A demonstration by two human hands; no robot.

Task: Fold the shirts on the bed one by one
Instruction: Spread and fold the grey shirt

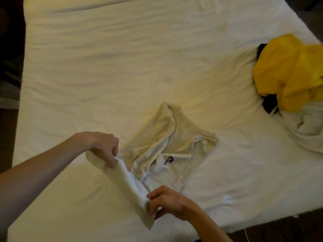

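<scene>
A white shirt (176,145) with a small purple logo lies partly folded in the middle of the bed (104,67). My left hand (104,145) pinches one end of the shirt's raised edge. My right hand (167,201) pinches the other end of the same edge, nearer to me. The strip of cloth between both hands is lifted off the sheet and pulled taut. The rest of the shirt lies flat beyond my hands.
A crumpled yellow shirt (290,70) lies in a heap at the bed's right edge, over a dark garment (270,103) and a white garment (307,130). Dark floor borders the bed on the left and at the lower right.
</scene>
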